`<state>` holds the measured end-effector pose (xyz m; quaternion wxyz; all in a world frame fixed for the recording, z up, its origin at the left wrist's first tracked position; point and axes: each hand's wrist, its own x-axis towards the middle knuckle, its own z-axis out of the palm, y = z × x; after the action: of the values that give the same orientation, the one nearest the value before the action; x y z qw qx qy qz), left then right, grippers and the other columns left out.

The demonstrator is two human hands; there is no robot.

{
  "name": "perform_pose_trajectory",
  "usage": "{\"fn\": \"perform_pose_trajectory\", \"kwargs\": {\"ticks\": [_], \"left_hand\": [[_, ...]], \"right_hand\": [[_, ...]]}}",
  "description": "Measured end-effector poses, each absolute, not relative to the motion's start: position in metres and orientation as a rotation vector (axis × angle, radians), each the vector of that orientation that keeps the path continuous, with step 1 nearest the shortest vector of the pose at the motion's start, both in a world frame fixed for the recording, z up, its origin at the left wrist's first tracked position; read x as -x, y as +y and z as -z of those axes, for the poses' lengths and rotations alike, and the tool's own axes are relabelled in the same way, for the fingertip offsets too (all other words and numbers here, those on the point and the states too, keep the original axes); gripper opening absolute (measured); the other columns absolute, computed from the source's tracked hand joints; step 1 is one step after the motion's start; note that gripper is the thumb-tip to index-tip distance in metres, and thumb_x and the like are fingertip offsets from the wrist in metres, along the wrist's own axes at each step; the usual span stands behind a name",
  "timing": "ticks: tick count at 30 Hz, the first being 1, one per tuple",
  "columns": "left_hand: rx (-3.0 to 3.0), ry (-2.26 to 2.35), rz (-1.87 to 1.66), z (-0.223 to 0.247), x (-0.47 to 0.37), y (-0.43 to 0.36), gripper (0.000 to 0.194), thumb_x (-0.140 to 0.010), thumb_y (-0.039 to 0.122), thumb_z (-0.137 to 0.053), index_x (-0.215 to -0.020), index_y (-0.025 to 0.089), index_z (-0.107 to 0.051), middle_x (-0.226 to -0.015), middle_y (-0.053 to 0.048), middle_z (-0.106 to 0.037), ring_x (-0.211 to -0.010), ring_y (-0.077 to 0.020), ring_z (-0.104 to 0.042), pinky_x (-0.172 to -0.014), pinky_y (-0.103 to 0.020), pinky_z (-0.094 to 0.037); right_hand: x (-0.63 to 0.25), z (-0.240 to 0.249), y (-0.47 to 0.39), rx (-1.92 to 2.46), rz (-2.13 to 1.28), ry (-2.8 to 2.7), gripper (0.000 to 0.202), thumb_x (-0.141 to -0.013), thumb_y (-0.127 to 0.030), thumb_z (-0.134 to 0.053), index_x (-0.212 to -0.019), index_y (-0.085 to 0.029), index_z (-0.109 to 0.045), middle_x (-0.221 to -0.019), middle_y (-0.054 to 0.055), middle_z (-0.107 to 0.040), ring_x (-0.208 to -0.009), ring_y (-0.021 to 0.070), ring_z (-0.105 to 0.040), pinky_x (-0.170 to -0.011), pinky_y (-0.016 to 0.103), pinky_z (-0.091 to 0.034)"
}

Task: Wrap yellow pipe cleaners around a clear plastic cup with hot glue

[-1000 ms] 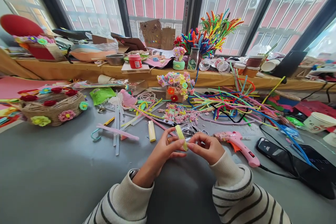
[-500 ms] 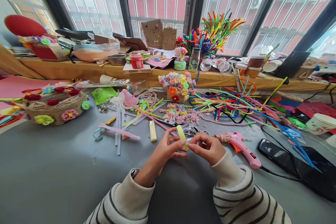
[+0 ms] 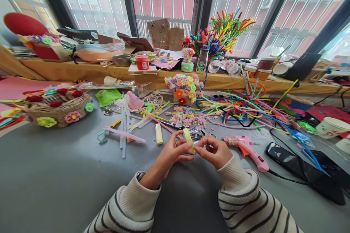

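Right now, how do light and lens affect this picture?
Head view: daylight bleaches the windows and leaves a dull sheen on the grey table; head view: the window frames lean outward near the sides, perhaps wide-angle distortion; head view: the yellow strip is visible, its texture too small to tell.

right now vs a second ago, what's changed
Nothing visibly, beyond a slight shift of the whole view. The left hand still holds the yellow piece, the right hand still pinches at its lower end, and the lighter and glue gun lie as before.
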<state>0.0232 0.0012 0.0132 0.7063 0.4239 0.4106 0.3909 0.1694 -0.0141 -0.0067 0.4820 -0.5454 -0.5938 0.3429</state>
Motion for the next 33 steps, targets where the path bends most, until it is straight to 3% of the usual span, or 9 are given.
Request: {"fn": "perform_pose_trajectory", "kwargs": {"ticks": [12,24,33], "left_hand": [[-0.928,0.828,-0.882,-0.017,-0.022,-0.003,0.055,-0.069,0.024,-0.059,-0.115,0.016,-0.031,-0.094,-0.009,-0.053,-0.074,-0.0161,-0.058,-0.064,-0.032,-0.050],[-0.874,0.801,-0.859,-0.006,-0.024,0.008,0.051,-0.067,0.039,-0.059,-0.109,0.018,-0.038,-0.091,-0.008,-0.054,-0.073,-0.0209,-0.063,-0.063,-0.034,-0.050],[-0.852,0.891,-0.973,0.001,-0.023,0.011,0.056,-0.057,0.037,-0.068,-0.103,0.017,-0.043,-0.090,-0.008,-0.057,-0.079,-0.0199,-0.060,-0.072,-0.034,-0.048]], "right_hand": [[-0.171,0.007,-0.012,1.250,-0.895,-1.335,0.021,-0.060,-0.037,-0.062,-0.056,-0.017,-0.056,-0.059,-0.002,-0.047,-0.049,0.0072,-0.033,-0.046,0.024,-0.026],[-0.174,0.008,-0.011,1.220,-0.911,-1.290,0.019,-0.061,-0.035,-0.062,-0.058,-0.017,-0.056,-0.060,-0.002,-0.049,-0.052,0.0084,-0.035,-0.049,0.025,-0.028],[-0.171,0.010,-0.010,1.214,-0.874,-1.289,0.020,-0.060,-0.035,-0.063,-0.056,-0.017,-0.056,-0.060,-0.002,-0.047,-0.049,0.0066,-0.032,-0.045,0.023,-0.025]]}}
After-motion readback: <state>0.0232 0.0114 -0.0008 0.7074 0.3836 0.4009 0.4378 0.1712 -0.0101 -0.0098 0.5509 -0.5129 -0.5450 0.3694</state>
